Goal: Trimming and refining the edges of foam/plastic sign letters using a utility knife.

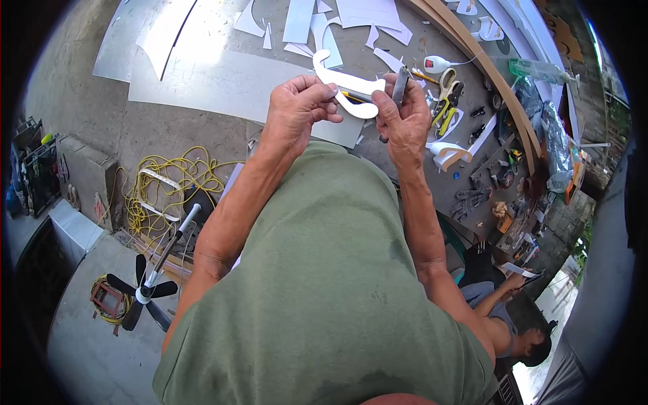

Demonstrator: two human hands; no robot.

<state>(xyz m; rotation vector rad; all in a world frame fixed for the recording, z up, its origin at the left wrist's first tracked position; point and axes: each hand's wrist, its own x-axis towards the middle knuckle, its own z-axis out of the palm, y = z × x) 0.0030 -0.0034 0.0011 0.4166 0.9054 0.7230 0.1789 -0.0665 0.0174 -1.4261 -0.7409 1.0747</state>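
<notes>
A white curved piece (354, 82) with rounded, hooked ends is held up over the near edge of the worktable. Thumb and fingers of my left hand (295, 111) pinch its left side. My right hand (405, 125) is closed round a flat grey metal tool (401, 84), its exact kind unclear, pointing up between thumb and fingers. The right thumb also lies against the right end of the white piece. Something slim with yellow on it (349, 96) shows behind the piece, partly hidden.
White offcuts (297, 21) and a grey sheet (202, 84) lie on the table. Right of my hands are scissors (447, 84), yellow-handled cutters (445, 115) and a long curved brown strip (503, 81). A fan (143, 293) and yellow cord (158, 192) are left; another person (509, 317) sits lower right.
</notes>
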